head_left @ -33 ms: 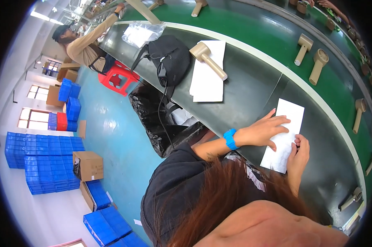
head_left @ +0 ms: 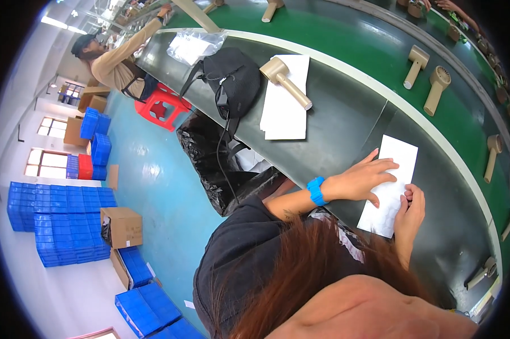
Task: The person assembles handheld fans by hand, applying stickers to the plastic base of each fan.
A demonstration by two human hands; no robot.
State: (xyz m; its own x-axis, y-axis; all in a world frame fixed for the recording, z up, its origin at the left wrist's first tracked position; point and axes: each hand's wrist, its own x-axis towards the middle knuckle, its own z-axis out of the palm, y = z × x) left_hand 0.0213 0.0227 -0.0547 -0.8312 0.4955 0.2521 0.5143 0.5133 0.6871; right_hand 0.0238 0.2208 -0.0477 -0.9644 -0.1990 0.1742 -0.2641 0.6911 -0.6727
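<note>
On the dark worktable [head_left: 334,152], directly before the person, lies a white paper sheet [head_left: 388,198]. Left hand [head_left: 365,179], fingers spread, rests upon it. Right hand [head_left: 411,212] is at the sheet's right edge, fingers curled; whether it grips cannot be told. Farther left, a beige handheld fan [head_left: 291,87] lies across stacked white sheets [head_left: 283,120], beside a black bag [head_left: 238,85].

Dark bench [head_left: 334,135] carries white sheet [head_left: 400,155], paper stack [head_left: 285,121], black bag [head_left: 241,85], clear plastic bag [head_left: 191,48].
</note>
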